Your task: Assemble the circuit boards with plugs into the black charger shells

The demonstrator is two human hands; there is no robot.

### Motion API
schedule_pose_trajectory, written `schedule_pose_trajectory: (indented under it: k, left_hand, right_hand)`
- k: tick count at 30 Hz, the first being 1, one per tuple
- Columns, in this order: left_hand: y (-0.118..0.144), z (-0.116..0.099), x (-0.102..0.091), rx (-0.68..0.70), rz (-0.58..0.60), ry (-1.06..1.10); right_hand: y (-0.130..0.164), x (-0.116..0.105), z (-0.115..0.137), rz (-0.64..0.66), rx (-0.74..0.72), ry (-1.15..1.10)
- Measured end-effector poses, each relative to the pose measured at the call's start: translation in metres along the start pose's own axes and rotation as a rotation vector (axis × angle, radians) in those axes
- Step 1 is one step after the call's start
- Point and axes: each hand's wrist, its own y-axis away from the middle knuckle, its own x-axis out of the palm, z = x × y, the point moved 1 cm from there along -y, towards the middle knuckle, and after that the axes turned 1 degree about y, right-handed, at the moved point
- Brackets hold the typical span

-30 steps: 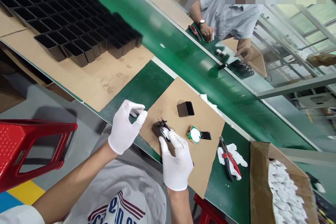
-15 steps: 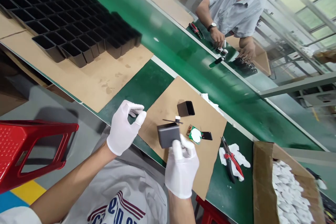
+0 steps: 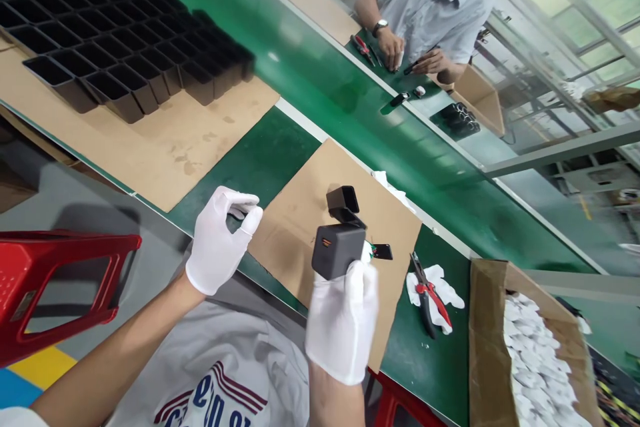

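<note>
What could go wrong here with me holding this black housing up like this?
The right hand grips the black housing only by its lower end, in a smooth glove, so it might slip and drop onto the open shell or the small parts lying on the cardboard sheet right below. The left hand is pinched shut, apart from the housing, so nothing backs up that grip. The cutters lie close by the right wrist and could be knocked.

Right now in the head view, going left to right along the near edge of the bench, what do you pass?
Red stool → left hand → right hand holding a dark grey box → red-handled pliers on a white cloth → cardboard carton of white pieces.
</note>
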Motion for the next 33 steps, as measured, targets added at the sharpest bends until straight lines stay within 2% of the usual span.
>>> schedule_pose_trajectory:
  k: [2,4,6,8,12,16,23,26,29,33]
  left_hand:
    - [0.000,0.000,0.000,0.004,0.000,-0.001]
    - [-0.001,0.000,0.001,0.019,0.001,-0.013]
    - [-0.002,0.001,0.001,0.031,0.003,-0.025]
    - [-0.002,0.001,0.000,0.027,0.008,-0.023]
    - [-0.001,0.001,0.000,0.021,0.021,-0.005]
    - [-0.001,0.002,-0.001,0.032,0.020,-0.017]
    - [0.001,0.005,-0.001,0.025,0.023,-0.023]
    - [0.001,0.000,0.001,0.026,0.008,-0.029]
    - [-0.001,-0.004,0.007,0.016,0.017,-0.032]
    - [-0.004,-0.002,0.018,0.023,0.026,-0.019]
  right_hand:
    - [-0.003,-0.004,-0.008,-0.044,-0.176,0.208]
    - [-0.004,-0.003,-0.020,0.021,-0.339,0.486]
    - [-0.003,0.001,-0.033,0.114,-0.417,0.650]
    - [-0.001,0.004,-0.042,0.124,-0.420,0.638]
    - [0.003,0.004,-0.048,0.007,-0.415,0.647]
    - [0.004,0.001,-0.048,-0.052,-0.501,0.742]
    - [0.001,0.004,-0.037,0.091,-0.713,0.748]
    - [-0.001,-0.002,-0.034,0.135,-0.761,0.777]
    - [-0.013,-0.016,-0.049,0.213,-0.711,0.817]
    - [-0.038,-0.024,-0.068,0.206,-0.857,0.738]
